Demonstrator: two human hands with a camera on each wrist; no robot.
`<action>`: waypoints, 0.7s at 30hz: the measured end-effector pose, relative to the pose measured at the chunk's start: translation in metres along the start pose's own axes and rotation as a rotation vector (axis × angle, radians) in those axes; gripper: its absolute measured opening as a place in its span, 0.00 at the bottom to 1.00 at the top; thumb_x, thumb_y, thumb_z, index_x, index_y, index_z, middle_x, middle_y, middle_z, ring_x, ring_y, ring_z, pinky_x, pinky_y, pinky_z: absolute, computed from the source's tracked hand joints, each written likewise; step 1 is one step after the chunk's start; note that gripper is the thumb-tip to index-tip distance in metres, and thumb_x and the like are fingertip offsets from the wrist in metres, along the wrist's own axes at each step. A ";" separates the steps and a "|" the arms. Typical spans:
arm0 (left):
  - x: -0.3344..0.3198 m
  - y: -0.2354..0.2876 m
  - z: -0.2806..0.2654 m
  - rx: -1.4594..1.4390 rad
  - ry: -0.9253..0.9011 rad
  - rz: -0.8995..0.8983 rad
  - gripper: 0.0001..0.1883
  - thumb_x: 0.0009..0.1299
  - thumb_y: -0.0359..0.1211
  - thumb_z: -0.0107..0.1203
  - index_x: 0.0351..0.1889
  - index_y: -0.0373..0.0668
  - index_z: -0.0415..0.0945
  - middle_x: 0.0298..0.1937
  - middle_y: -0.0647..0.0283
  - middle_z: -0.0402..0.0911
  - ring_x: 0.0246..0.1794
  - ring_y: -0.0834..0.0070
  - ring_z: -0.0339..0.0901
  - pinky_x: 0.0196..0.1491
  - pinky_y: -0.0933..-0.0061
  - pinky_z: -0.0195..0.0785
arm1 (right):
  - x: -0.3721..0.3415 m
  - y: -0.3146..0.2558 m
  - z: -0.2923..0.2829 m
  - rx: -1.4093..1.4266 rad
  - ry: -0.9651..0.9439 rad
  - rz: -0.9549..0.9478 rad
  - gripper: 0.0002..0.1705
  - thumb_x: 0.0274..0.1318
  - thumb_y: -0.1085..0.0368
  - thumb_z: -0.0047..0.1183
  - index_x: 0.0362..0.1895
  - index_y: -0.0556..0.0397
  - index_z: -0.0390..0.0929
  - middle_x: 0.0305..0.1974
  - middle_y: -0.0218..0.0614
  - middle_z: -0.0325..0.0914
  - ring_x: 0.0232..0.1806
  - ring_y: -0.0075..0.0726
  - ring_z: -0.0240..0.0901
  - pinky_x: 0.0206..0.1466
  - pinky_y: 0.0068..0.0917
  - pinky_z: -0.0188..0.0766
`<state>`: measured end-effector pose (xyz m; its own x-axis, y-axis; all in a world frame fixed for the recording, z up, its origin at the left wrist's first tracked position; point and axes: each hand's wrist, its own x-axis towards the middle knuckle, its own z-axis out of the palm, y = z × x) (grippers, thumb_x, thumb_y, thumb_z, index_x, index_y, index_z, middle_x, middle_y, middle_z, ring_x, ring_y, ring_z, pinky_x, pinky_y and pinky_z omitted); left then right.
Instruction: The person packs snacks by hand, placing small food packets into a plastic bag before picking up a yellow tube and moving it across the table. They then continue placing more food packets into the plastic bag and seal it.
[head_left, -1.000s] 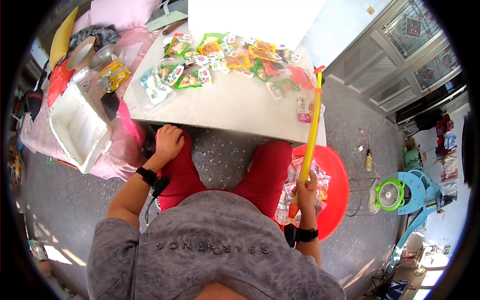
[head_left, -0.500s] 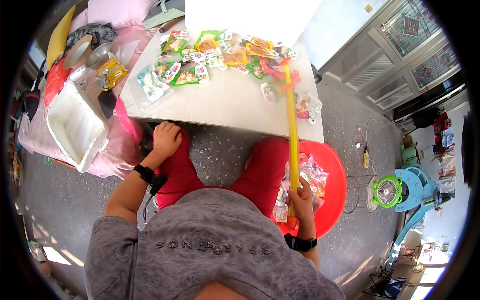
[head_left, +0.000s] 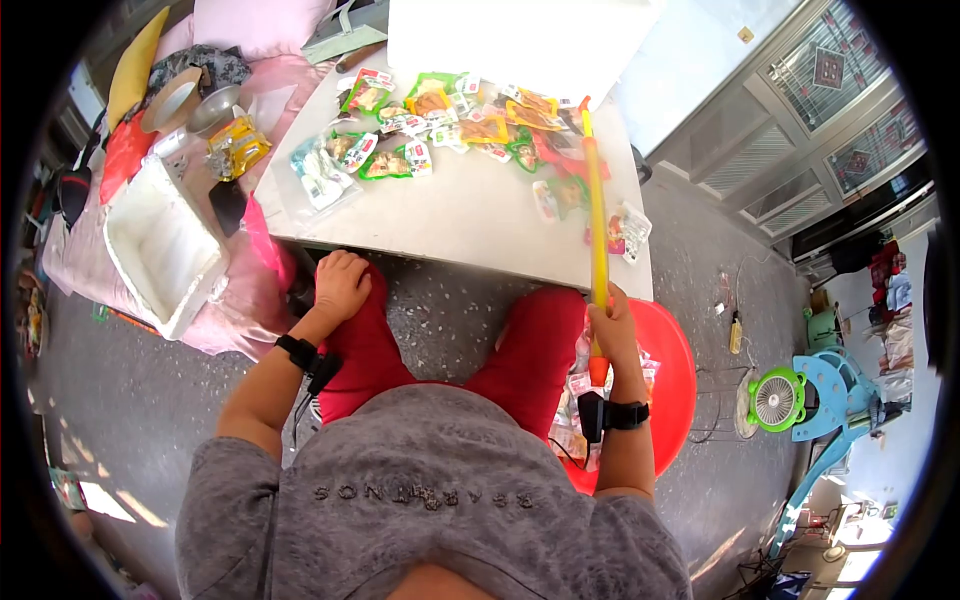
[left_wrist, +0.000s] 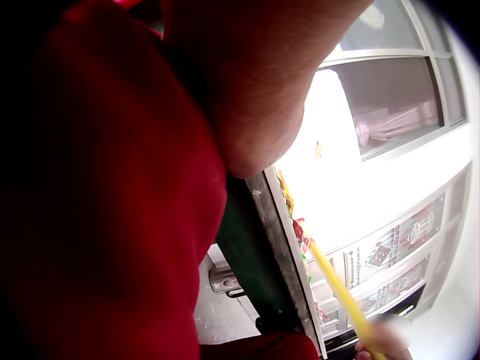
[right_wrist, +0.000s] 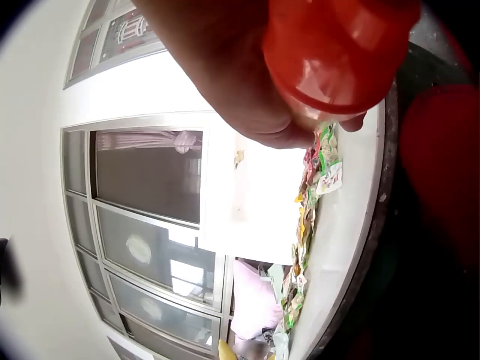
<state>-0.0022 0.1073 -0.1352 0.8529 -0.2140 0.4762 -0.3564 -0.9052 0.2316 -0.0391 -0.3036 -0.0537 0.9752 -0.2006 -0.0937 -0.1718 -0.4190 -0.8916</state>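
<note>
1. Stick [head_left: 600, 225], yellow — reaches over the table [head_left: 460, 220], far tip near packets [head_left: 487, 130]
2. Right hand [head_left: 616, 325] grips it just above its orange lower end [head_left: 598, 371]
3. Left hand [head_left: 342, 285] — lies loose on the left knee [head_left: 378, 292]

A long, straight, slender yellow stick [head_left: 599, 220] with orange-red ends is gripped near its lower end by the right hand [head_left: 618, 328]. It points away from the person over the right part of the table [head_left: 450, 225], its glossy red butt [right_wrist: 337, 56] showing large in the right wrist view. Its far end overlaps colourful packets in view; whether it touches them cannot be told.
</note>
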 end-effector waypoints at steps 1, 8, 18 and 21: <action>0.000 0.000 -0.001 0.000 0.001 -0.007 0.09 0.47 0.33 0.51 0.27 0.44 0.71 0.34 0.64 0.72 0.40 0.67 0.65 0.43 0.65 0.56 | -0.004 0.003 -0.002 0.037 -0.032 0.011 0.28 0.44 0.71 0.45 0.54 0.55 0.54 0.25 0.32 0.66 0.18 0.21 0.62 0.21 0.19 0.62; 0.002 0.002 -0.001 -0.004 -0.001 0.005 0.09 0.47 0.33 0.51 0.27 0.44 0.71 0.34 0.64 0.72 0.40 0.68 0.65 0.43 0.66 0.55 | -0.066 -0.003 -0.019 0.172 -0.162 0.103 0.30 0.44 0.74 0.44 0.55 0.53 0.52 0.24 0.31 0.66 0.18 0.21 0.63 0.20 0.18 0.61; 0.003 0.003 0.000 0.012 0.011 0.019 0.08 0.47 0.33 0.51 0.27 0.44 0.71 0.34 0.64 0.72 0.40 0.68 0.65 0.42 0.66 0.55 | -0.082 -0.005 -0.022 0.256 -0.061 0.054 0.29 0.45 0.75 0.44 0.55 0.53 0.53 0.23 0.31 0.67 0.18 0.18 0.62 0.21 0.15 0.61; 0.003 0.005 0.001 0.009 0.005 0.017 0.08 0.47 0.33 0.51 0.26 0.44 0.70 0.33 0.64 0.72 0.40 0.68 0.65 0.42 0.66 0.56 | -0.044 -0.017 -0.005 0.252 -0.070 -0.001 0.29 0.44 0.74 0.44 0.54 0.54 0.54 0.22 0.30 0.66 0.18 0.19 0.62 0.20 0.16 0.61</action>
<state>-0.0010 0.1021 -0.1332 0.8449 -0.2276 0.4841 -0.3673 -0.9047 0.2157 -0.0797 -0.2920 -0.0324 0.9841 -0.1351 -0.1156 -0.1396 -0.1840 -0.9730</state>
